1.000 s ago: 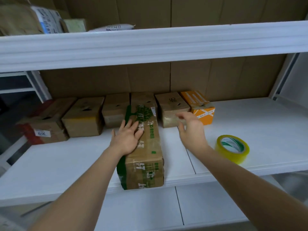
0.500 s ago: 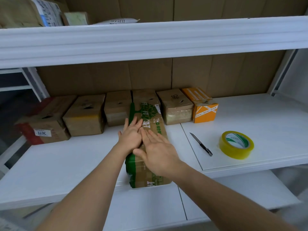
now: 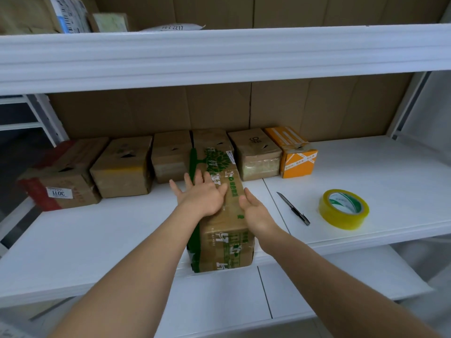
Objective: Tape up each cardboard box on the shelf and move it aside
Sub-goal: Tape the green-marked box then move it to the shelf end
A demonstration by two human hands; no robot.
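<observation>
Hands have split since half a second ago: left hand [image 3: 203, 198] stays flat, fingers spread, on the long green-printed box [image 3: 220, 211]; right hand [image 3: 256, 212] slid off to the box's right edge, fingers relaxed, gripping nothing. Looks like smoothing's finished. Right of the box: knife [image 3: 292, 208], tape roll [image 3: 343, 208]. Readable: "3011" sticker [image 3: 58, 192], "2217" overhead.

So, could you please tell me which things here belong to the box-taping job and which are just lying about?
Belonging to the job:
long green-printed box under the left hand, right hand at its side
yellow tape roll
knife
row of boxes behind

Lying about:
parcels on the upper shelf
</observation>
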